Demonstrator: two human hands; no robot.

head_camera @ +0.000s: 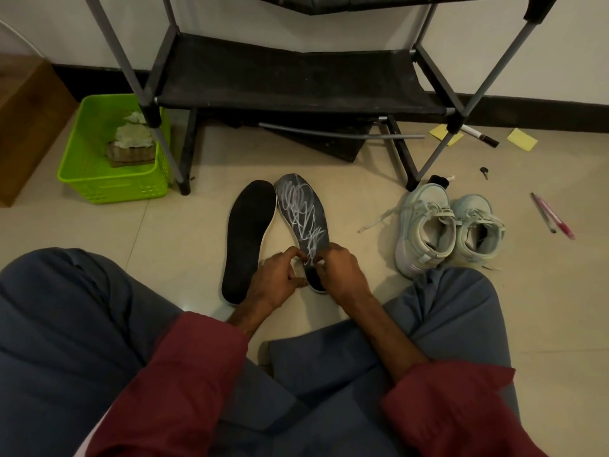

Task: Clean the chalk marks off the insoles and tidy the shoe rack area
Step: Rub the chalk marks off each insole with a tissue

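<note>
Chalk-marked insole (301, 216) lies on the floor (184, 245), extending toward 12 o'clock from both hands; left hand (276, 280) and right hand (342, 272) pinch its heel edges with curled fingers.

Your left hand (280, 280) and right hand (342, 272) pinch the chalked insole (301, 211) at its heel, in front of the shoe rack (296, 77); plain insole (248, 239) there too.

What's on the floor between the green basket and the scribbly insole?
The head view shows the plain black insole beside the scribbly insole, and a black rack leg next to the green basket.
</note>
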